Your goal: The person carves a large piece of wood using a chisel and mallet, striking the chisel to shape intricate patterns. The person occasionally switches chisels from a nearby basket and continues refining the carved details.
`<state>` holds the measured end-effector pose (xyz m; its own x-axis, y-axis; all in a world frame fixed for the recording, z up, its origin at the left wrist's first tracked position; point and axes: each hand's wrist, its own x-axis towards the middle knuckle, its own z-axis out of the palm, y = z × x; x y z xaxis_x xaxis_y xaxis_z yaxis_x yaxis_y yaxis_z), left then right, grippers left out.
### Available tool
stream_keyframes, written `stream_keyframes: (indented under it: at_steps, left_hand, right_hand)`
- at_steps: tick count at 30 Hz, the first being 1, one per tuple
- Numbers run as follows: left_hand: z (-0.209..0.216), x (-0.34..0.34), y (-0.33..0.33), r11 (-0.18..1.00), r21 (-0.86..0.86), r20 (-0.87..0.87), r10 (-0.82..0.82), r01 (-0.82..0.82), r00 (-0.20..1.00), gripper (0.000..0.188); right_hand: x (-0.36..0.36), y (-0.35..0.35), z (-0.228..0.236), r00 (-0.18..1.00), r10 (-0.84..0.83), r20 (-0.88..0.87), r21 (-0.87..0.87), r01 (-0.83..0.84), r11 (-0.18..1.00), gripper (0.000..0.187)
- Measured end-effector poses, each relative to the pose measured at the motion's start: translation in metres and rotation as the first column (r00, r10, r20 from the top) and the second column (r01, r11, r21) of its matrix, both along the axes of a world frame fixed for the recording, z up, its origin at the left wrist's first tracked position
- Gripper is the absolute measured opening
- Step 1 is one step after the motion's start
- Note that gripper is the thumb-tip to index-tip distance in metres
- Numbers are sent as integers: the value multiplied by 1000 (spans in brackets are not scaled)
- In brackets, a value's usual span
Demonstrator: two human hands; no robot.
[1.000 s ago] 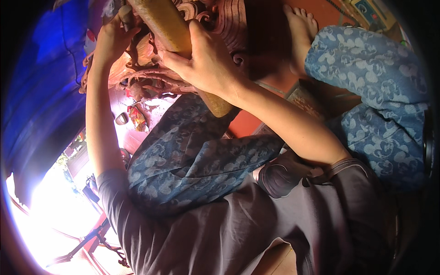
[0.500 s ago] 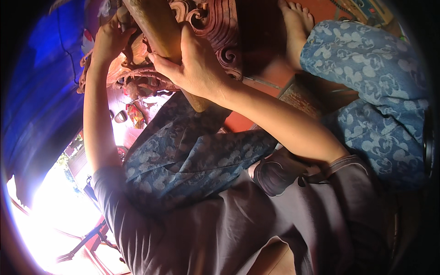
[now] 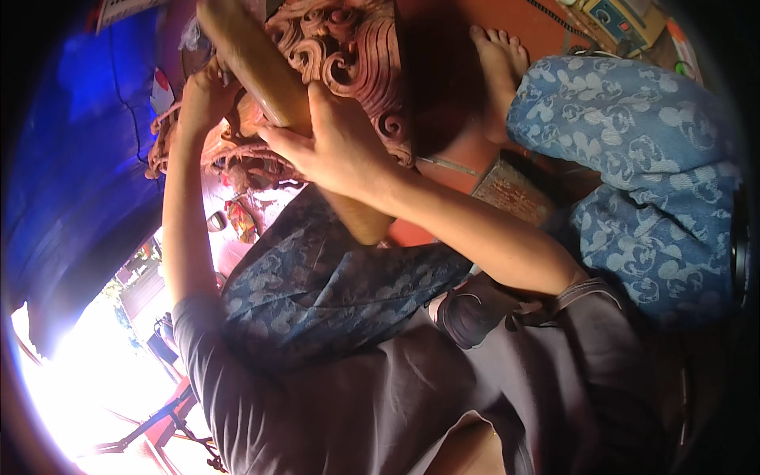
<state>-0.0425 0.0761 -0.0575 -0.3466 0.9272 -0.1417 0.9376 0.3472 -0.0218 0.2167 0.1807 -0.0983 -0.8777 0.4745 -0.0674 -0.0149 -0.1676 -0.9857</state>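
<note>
My right hand (image 3: 344, 146) is closed round a thick, smooth wooden mallet (image 3: 249, 67), club-shaped and yellowish brown. It slants from the upper left down toward my lap, its lower end over my trouser leg. Beneath it lies a reddish wood carving (image 3: 360, 63) with deep scrolls and curls. At the carving's left side, my left hand (image 3: 207, 99) has its fingers curled together close to the wood. What those fingers hold, if anything, is hidden by the hand and the mallet.
Blue sheeting (image 3: 79, 142) hangs at the left above bright light. A wooden block (image 3: 514, 190) rests on the red tiles beside my legs. My bare foot (image 3: 500, 67) is right of the carving. A box with a dial (image 3: 613, 24) stands at the far right.
The mallet and my right hand have come lower, nearer my lap. My left hand stays by the carving. The whole view has shifted a little.
</note>
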Motion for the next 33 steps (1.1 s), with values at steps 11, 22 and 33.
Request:
stream_keyframes:
  at_steps: [11,22,33]
  left_hand:
    - [15,25,24,938,-137,132,337,-319,932,29]
    - [-1,6,-8,996,30,101,-87,84,991,23]
    - [28,30,-22,987,144,367,7,-65,930,19]
  right_hand:
    - [-3,-21,-16,997,-20,-73,-69,14,998,45]
    - [3,-20,-8,994,106,-8,-56,-107,993,50]
    - [-6,-4,-7,998,-5,-60,-100,-1,995,47]
